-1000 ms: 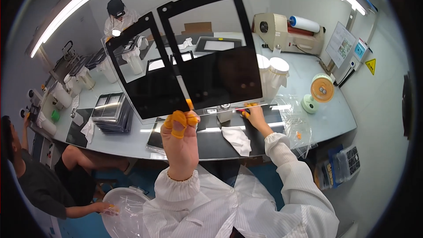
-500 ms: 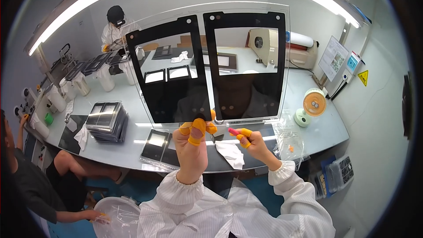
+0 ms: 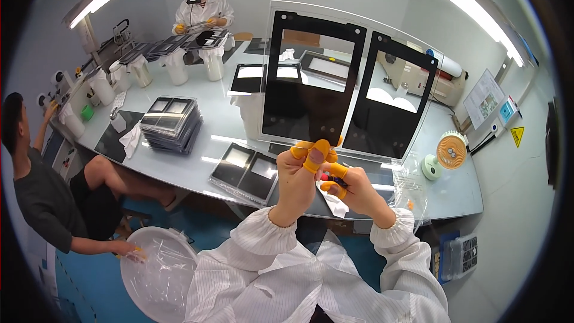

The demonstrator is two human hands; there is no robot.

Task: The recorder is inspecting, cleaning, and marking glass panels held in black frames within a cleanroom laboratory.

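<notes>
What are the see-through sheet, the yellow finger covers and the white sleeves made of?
The sheet looks like shiny glass or hard plastic: clear, with reflections. The finger covers are probably matte, stretchy rubber: they fit snugly. The sleeves seem matte cloth: striped, wrinkled and gathered.

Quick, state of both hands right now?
Left hand: closed, holding a clear rectangular sheet with two black panels.
Right hand: closed on a small, partly hidden red-and-dark object.
</notes>
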